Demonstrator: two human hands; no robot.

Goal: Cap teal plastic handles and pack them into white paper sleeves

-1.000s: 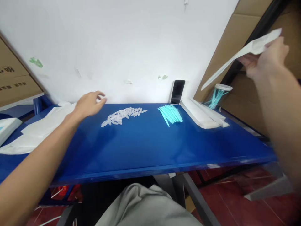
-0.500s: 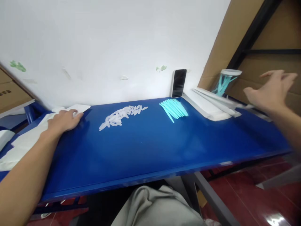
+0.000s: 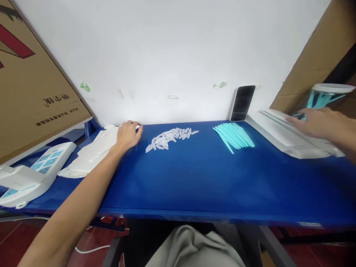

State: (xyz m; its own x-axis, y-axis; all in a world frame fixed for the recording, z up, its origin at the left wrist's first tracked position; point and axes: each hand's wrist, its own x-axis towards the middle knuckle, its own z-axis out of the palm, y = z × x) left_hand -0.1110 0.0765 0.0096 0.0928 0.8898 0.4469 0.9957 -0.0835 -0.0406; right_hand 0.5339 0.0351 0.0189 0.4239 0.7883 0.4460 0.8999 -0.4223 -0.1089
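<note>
On the left, my left hand (image 3: pixel 128 134) rests over the far end of some flat white sheets or bags (image 3: pixel 96 150), fingers bent but apart, a white corner showing between thumb and forefinger. My right hand (image 3: pixel 314 121), slightly blurred, is over a stack of long white sleeves or bags (image 3: pixel 294 142), thumb and fingers apart; contact is unclear. Behind that hand stands a clear tub (image 3: pixel 332 89) with a white rim and teal sticks inside. Between my hands lie a heap of small whitish translucent pieces (image 3: pixel 169 138) and a bundle of teal sticks (image 3: pixel 235 136).
A dark-screened phone (image 3: pixel 242 104) leans against the white wall (image 3: pixel 172 48) behind the blue table (image 3: pixel 189 185). At far left are a white power strip (image 3: pixel 41 178) and a large cardboard box (image 3: pixel 36 92). More cardboard (image 3: pixel 314 55) borders the right side.
The view has turned left, bringing the power strip and more of the box into sight. My right hand has come down from the air to the white stack. My left hand stays on the white sheets.
</note>
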